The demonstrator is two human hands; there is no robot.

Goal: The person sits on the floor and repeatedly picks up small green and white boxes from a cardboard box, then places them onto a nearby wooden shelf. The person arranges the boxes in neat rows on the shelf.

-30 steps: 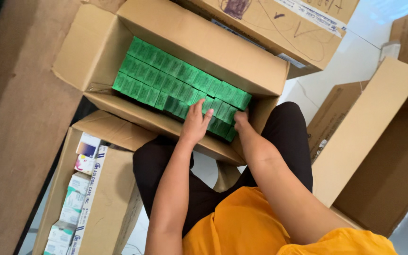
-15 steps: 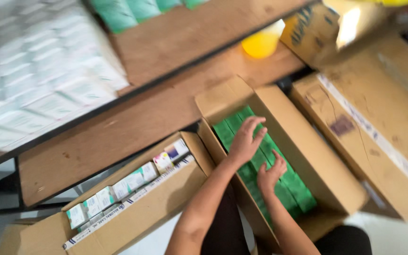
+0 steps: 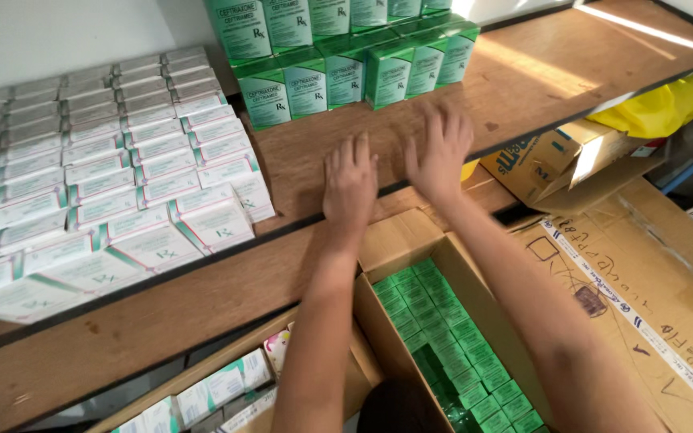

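**Empty hands on the shelf, close to a stacked row of boxes**

Both hands lie flat on the wooden shelf (image 3: 571, 72), palms down. The left hand (image 3: 350, 180) rests on bare wood in the middle of the shelf; the right hand (image 3: 439, 148) is just beside it, its fingertips reaching to the foot of the green boxes (image 3: 346, 72) stacked at the far edge. The fingers of both hands are spread and released; neither holds anything.

More green boxes fill the open carton (image 3: 399, 240) on the floor, near and below the shelf. To the left, white boxes (image 3: 98, 176) are stacked in tight rows, some leaning over the shelf's near edge.

The risks, as I judge them: a push from the right fingertips could tip the front row of standing green boxes, since they are stacked two high. The white stack at the near left looks overhung, so a jolt to the shelf might slide a few off toward the other open carton (image 3: 226, 385) below.
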